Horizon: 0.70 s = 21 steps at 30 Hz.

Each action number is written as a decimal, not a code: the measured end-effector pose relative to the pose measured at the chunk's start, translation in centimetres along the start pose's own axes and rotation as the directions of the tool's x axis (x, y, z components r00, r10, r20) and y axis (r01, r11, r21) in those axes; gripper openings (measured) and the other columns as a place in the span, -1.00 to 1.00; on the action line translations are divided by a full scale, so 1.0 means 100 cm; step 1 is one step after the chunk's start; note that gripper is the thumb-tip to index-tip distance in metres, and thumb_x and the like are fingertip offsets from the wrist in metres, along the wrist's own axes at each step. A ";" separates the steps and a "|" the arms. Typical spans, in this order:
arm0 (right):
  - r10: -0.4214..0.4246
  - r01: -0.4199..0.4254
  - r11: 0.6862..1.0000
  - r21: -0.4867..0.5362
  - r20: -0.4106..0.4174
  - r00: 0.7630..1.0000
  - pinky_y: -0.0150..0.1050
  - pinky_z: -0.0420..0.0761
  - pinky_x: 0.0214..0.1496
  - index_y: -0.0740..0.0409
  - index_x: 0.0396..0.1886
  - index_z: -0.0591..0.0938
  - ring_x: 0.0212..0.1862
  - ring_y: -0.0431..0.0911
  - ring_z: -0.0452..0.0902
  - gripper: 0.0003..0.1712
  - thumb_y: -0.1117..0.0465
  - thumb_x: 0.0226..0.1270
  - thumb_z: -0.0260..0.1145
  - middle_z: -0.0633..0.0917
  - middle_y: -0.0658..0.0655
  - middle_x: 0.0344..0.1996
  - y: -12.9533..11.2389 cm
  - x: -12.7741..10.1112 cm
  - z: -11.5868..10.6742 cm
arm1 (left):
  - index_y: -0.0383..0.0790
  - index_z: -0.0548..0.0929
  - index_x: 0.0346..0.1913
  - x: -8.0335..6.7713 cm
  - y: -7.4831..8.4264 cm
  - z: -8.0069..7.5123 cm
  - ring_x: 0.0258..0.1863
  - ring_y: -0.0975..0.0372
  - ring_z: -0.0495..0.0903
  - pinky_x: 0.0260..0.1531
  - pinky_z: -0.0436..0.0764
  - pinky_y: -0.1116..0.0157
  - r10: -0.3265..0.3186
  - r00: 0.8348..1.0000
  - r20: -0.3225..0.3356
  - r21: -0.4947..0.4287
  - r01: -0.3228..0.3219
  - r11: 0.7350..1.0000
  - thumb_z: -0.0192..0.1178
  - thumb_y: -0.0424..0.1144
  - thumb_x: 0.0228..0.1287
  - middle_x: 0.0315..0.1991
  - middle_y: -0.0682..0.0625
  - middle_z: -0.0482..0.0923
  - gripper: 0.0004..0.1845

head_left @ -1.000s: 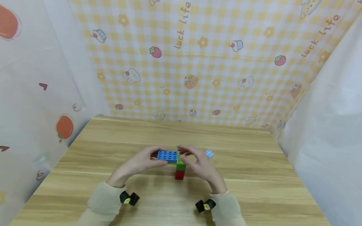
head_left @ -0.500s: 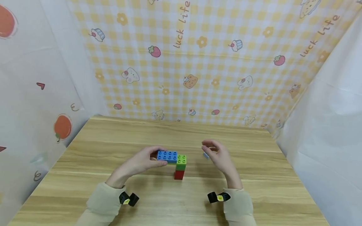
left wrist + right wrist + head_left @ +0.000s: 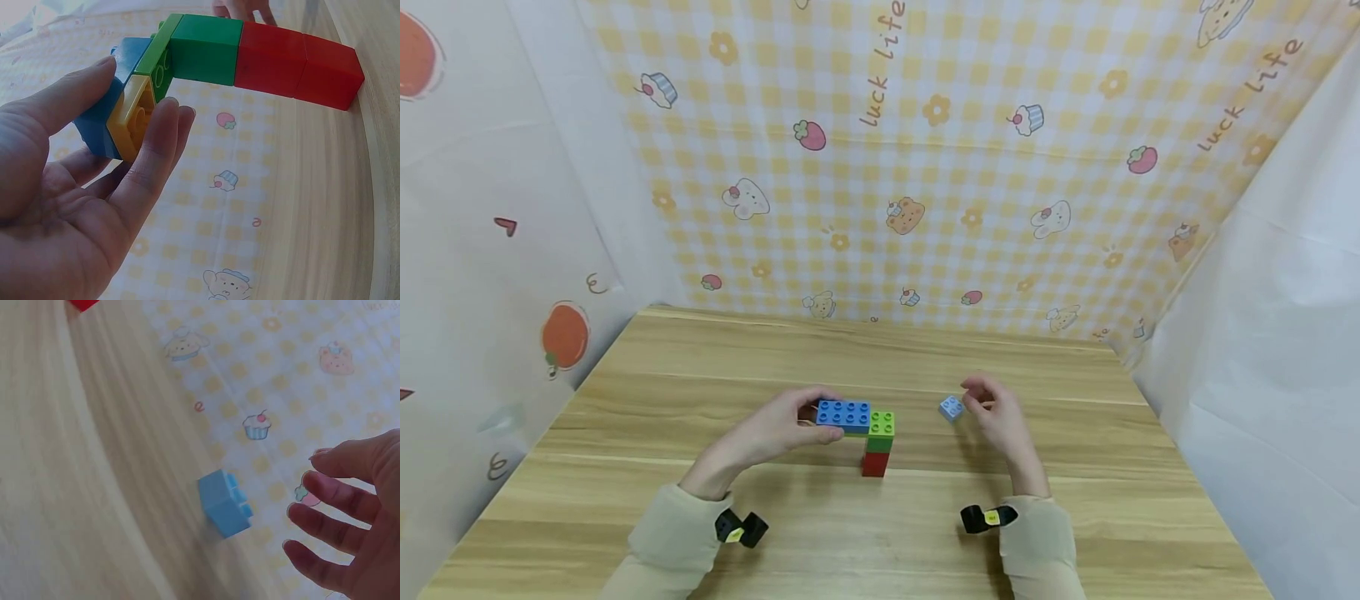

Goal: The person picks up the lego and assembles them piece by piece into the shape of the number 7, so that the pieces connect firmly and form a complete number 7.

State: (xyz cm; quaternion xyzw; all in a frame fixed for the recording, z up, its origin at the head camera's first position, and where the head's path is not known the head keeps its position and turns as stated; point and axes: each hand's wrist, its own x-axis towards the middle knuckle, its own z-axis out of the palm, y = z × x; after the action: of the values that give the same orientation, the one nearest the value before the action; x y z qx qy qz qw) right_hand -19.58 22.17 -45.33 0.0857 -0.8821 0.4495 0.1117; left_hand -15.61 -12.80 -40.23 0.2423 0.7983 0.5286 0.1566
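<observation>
A stack of toy building bricks stands on the table: red bricks [image 3: 272, 59] at the bottom, a dark green brick [image 3: 206, 49] above, then a lime green piece [image 3: 882, 423]. A blue brick [image 3: 844, 415] juts out leftward from the top, and a yellow brick [image 3: 130, 119] sits under its overhang. My left hand [image 3: 775, 429] grips this overhanging end, thumb on the near side of the blue brick. To the right of the stack, a small light blue brick [image 3: 951, 407] lies on the table. Just right of it my right hand [image 3: 997, 421] hovers, fingers loosely bent and holding nothing.
The wooden table [image 3: 880, 542] ends at a yellow checked cloth backdrop [image 3: 850, 167]. White cloth walls [image 3: 1285, 317] with prints rise at both sides. Each wrist wears a small black camera [image 3: 988, 518].
My right hand has left the top of the stack, moved right across the light blue brick, and now stands just beyond it. My left hand keeps its grip in the same place.
</observation>
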 end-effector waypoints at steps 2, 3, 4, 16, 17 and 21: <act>0.025 -0.024 1.000 -0.018 0.008 1.000 -0.06 0.56 -0.09 0.33 -0.07 0.63 -0.18 0.06 0.58 -0.75 0.47 0.25 0.33 0.66 0.20 -0.26 0.006 0.001 0.002 | -0.30 0.52 0.18 0.000 0.000 0.000 -0.18 0.12 0.55 -0.24 0.57 0.28 0.003 1.000 0.001 -0.001 -0.003 1.000 0.35 -0.14 0.27 -0.12 -0.08 0.57 -0.50; 0.040 -0.039 0.999 -0.030 0.019 0.999 -0.05 0.57 -0.07 0.35 -0.03 0.62 -0.16 0.07 0.58 -0.72 0.45 0.25 0.34 0.65 0.22 -0.24 0.009 0.001 0.003 | -0.31 0.52 0.18 0.000 0.001 0.000 -0.18 0.12 0.55 -0.24 0.57 0.29 0.004 1.000 0.000 -0.001 -0.004 1.000 0.35 -0.15 0.27 -0.12 -0.09 0.56 -0.50; 0.062 -0.061 0.997 -0.042 0.034 0.997 -0.04 0.56 -0.06 0.35 0.00 0.61 -0.14 0.08 0.59 -0.69 0.42 0.25 0.35 0.65 0.23 -0.21 0.012 0.002 0.004 | -0.31 0.52 0.18 0.001 0.001 0.000 -0.18 0.12 0.55 -0.24 0.57 0.29 0.006 1.000 0.000 0.001 -0.006 1.000 0.34 -0.15 0.27 -0.12 -0.09 0.56 -0.50; 0.223 -0.192 0.959 -0.211 0.135 0.965 -0.08 0.54 -0.17 0.35 0.05 0.59 -0.22 -0.02 0.55 -0.53 0.27 0.17 0.46 0.65 0.14 -0.26 0.016 0.004 0.011 | -0.30 0.52 0.17 0.003 0.002 -0.001 -0.18 0.11 0.55 -0.25 0.58 0.27 0.010 1.000 0.010 -0.004 -0.010 1.000 0.35 -0.15 0.27 -0.13 -0.06 0.57 -0.52; 0.233 -0.200 0.954 -0.223 0.134 0.963 -0.08 0.54 -0.17 0.34 0.04 0.60 -0.23 -0.03 0.55 -0.54 0.26 0.17 0.47 0.65 0.14 -0.27 0.015 0.004 0.012 | -0.31 0.52 0.17 0.002 0.002 0.000 -0.18 0.11 0.55 -0.24 0.58 0.27 0.012 1.000 0.009 -0.002 -0.012 1.000 0.34 -0.15 0.27 -0.13 -0.06 0.57 -0.52; 0.267 -0.225 0.941 -0.252 0.148 0.952 -0.10 0.53 -0.19 0.33 0.01 0.60 -0.27 -0.04 0.53 -0.56 0.23 0.17 0.47 0.64 0.13 -0.31 0.013 0.004 0.014 | -0.31 0.52 0.18 0.001 0.000 0.000 -0.18 0.11 0.56 -0.24 0.59 0.28 0.015 1.000 0.008 0.002 -0.015 1.000 0.34 -0.16 0.27 -0.13 -0.07 0.57 -0.51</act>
State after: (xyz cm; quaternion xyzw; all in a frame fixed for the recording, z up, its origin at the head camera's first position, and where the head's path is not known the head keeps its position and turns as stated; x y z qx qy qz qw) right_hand -20.46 21.74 -47.06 0.0010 -0.9387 0.3444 -0.0161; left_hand -15.70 -12.69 -40.21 0.2507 0.7965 0.5278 0.1556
